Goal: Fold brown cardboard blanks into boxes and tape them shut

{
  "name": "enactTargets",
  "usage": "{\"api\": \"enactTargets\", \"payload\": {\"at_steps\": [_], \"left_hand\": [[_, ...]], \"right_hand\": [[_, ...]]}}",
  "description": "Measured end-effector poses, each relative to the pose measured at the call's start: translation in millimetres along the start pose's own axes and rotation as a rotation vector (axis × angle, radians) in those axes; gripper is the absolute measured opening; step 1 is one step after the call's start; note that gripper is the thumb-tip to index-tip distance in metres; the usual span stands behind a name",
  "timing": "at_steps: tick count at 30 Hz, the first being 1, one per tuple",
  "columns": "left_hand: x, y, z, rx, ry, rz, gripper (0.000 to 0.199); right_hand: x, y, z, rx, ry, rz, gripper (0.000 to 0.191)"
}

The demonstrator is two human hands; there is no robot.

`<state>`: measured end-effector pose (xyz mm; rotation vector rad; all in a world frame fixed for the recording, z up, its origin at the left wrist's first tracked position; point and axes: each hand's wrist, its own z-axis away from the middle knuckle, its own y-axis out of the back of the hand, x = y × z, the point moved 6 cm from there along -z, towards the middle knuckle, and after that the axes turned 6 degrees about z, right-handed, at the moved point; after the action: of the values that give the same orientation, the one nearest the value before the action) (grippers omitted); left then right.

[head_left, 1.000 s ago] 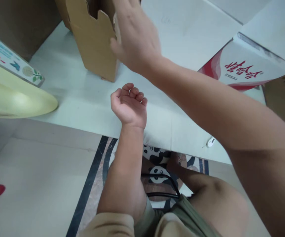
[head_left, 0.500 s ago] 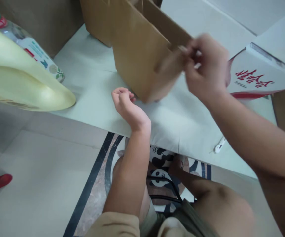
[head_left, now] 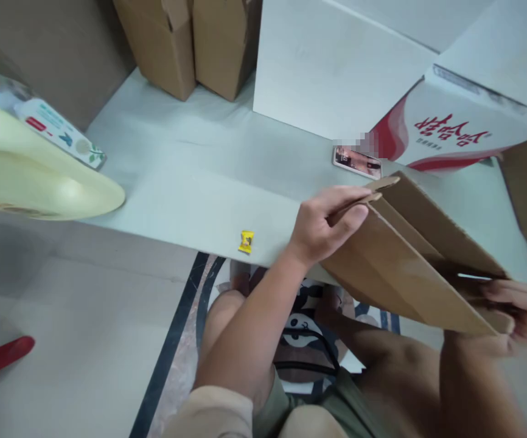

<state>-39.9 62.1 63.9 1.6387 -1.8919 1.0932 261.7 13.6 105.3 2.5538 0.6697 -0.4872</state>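
Observation:
A brown cardboard box [head_left: 395, 261], flaps raised, is tilted over the table's front edge between my two hands. My left hand [head_left: 327, 225] pinches the flaps at its near left corner, thumb on the outside. At the far right end my right hand [head_left: 519, 310] grips the cardboard edge, its fingers partly inside and slightly blurred. The box's inside is mostly hidden by its walls. A small yellow wrapped candy [head_left: 246, 241] lies on the table to the left of my left hand.
Two cardboard boxes [head_left: 220, 55] stand at the back. A phone [head_left: 357, 162] lies before a white and red printed carton [head_left: 455, 128]. To the left are a pale yellow jug [head_left: 39, 170] and a white packet [head_left: 62, 131]. A red object [head_left: 3, 359] shows at lower left.
The cardboard box has moved from the back middle toward the front right. My left hand has taken hold of it. The yellow candy and the phone have come into view.

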Motion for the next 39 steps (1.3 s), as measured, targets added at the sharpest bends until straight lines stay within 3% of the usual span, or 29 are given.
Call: {"api": "enactTargets", "payload": {"at_steps": [2, 6, 7, 9, 12, 15, 19, 22, 26, 31, 35, 37, 39], "left_hand": [[-4, -17.7, 4, 0.005, -0.052, -0.064, 0.032], [-11, -34.7, 5, 0.054, -0.108, -0.157, 0.029], [-13, -36.4, 4, 0.059, -0.104, -0.163, 0.029], [-16, -39.2, 1, 0.05, -0.081, -0.168, 0.03], [-22, -41.8, -2, 0.031, 0.005, -0.181, 0.03], [-33, -42.2, -1, 0.0, 0.124, -0.194, 0.028], [-39, -39.6, -1, -0.104, 0.116, -0.218, 0.041], [-38, -35.9, -3, -0.17, 0.103, -0.284, 0.032], [-37, -29.5, -2, -0.165, 0.141, -0.382, 0.027], [-37, -19.7, 3, -0.098, 0.11, -0.423, 0.024], [-38, -4.3, -1, -0.028, 0.127, -0.494, 0.024], [-38, 13.1, -4, 0.11, 0.148, -0.429, 0.022], [-43, 33.0, -5, 0.281, 0.276, -0.259, 0.018]], "right_hand": [[10, 1, 3, 0.162, -0.009, -0.094, 0.064], [21, 2, 11, 0.304, -0.123, -0.071, 0.03], [22, 4, 13, 0.329, -0.135, -0.067, 0.031], [25, 4, 15, 0.298, -0.187, -0.079, 0.047], [41, -6, 23, 0.1, -0.458, -0.186, 0.064], [51, -19, 36, -0.067, -0.642, -0.329, 0.046], [50, -21, 42, -0.116, -0.475, -0.435, 0.003], [47, -25, 46, -0.268, -0.309, -0.486, 0.017], [49, -25, 48, -0.281, -0.27, -0.571, 0.034], [49, -35, 50, -0.366, -0.31, -0.597, 0.022], [57, -40, 54, -0.386, -0.333, -0.7, 0.05], [62, -41, 54, -0.424, -0.329, -0.707, 0.054], [67, -44, 57, -0.533, -0.351, -0.633, 0.055]]}}
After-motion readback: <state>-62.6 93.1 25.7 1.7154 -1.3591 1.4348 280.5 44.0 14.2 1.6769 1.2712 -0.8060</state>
